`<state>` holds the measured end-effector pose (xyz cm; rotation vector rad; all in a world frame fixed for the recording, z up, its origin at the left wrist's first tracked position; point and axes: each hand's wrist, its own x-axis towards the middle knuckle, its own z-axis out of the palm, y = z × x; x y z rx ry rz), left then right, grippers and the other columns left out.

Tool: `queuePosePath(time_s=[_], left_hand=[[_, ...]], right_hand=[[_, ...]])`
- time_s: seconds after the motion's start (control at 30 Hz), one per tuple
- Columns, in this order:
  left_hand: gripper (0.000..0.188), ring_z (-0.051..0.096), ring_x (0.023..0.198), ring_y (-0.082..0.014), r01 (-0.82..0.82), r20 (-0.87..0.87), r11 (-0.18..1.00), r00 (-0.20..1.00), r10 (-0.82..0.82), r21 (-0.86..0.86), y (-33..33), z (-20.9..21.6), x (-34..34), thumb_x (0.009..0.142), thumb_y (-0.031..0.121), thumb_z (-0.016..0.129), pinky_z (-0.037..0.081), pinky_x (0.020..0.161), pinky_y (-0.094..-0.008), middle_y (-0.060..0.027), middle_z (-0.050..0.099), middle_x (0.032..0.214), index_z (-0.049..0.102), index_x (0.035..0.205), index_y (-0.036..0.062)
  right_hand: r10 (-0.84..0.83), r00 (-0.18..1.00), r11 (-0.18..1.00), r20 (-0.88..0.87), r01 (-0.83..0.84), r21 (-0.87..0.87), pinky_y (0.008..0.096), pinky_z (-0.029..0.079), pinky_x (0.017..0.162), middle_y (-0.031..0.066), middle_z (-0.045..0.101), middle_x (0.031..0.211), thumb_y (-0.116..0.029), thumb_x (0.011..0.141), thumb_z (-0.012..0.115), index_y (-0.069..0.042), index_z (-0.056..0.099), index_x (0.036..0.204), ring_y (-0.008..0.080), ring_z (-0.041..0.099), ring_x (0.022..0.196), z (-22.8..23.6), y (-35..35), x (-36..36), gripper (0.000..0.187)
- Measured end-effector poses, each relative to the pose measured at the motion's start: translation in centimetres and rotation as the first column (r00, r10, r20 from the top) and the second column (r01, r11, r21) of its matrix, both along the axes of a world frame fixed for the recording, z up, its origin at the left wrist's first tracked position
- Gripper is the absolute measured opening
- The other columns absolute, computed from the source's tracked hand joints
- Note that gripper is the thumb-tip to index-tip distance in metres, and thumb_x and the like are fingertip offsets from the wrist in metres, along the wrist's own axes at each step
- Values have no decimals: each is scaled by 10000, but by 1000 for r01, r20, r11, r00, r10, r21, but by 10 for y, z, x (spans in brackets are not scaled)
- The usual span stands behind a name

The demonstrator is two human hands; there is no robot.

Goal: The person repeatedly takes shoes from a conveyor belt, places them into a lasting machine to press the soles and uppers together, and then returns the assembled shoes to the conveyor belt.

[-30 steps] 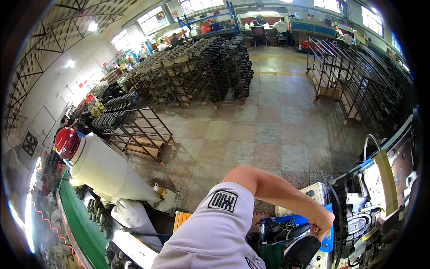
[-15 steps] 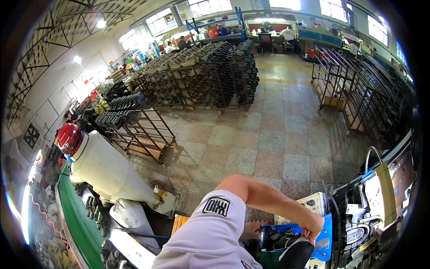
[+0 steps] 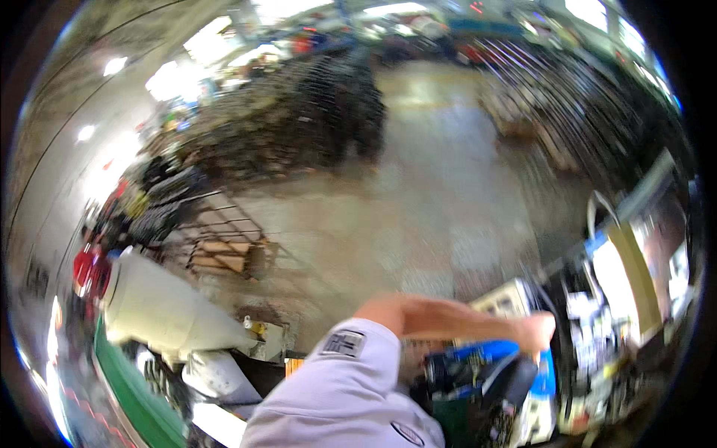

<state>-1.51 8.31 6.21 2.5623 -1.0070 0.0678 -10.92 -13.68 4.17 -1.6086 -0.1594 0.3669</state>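
Observation:
My left arm reaches across to the right, and my left hand (image 3: 535, 333) is bent down at the lower right, above a dark rounded thing (image 3: 515, 382) with a pale edge. Motion smears its fingers, so whether they grip that thing is unclear. Beside and partly behind it is a blue bin or machine part (image 3: 545, 377). Just left lies a dark cluttered heap (image 3: 455, 373), too blurred to name. My right hand is out of view.
A workbench with a machine (image 3: 590, 336) stands at the right. At the left are a large white barrel (image 3: 168, 302), a white sack (image 3: 216, 377) and a green conveyor edge (image 3: 138, 396). Shoe racks (image 3: 299, 119) and a metal rack (image 3: 567, 104) stand farther off.
The whole view has shifted and blurred as my head turned. My left hand has risen slightly and moved right relative to the frame, still by the dark rounded thing.

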Motion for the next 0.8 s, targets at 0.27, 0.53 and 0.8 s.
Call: queuePosePath(time_s=[0.27,0.53,0.8], left_hand=[[337,717,920,-243,-784,-857,376,367,-361,-494,29,-36,4,928,154,663,593,814,-329,-183,710,1035,654,1164,-87],[400,718,901,-201,-783,-781,229,449,-434,-578,-32,-33,2,907,145,691,593,770,-310,-144,721,1076,622,1248,-51],[456,684,1084,-282,-790,-761,-34,599,-249,-612,-63,-25,43,864,10,597,559,944,-375,-230,651,1249,547,1293,-138]], right_hand=[[-152,985,988,82,150,27,309,401,1069,123,623,1354,-136,946,566,66,561,1382,176,566,1211,9,-49,-15,480],[-302,901,721,-311,429,544,328,452,1075,170,513,1457,-174,988,510,64,372,1514,219,572,1260,-15,-49,32,593],[-446,765,547,-465,644,535,291,535,850,64,692,1120,-214,981,639,2,654,1250,144,654,958,-2,-34,89,345]])
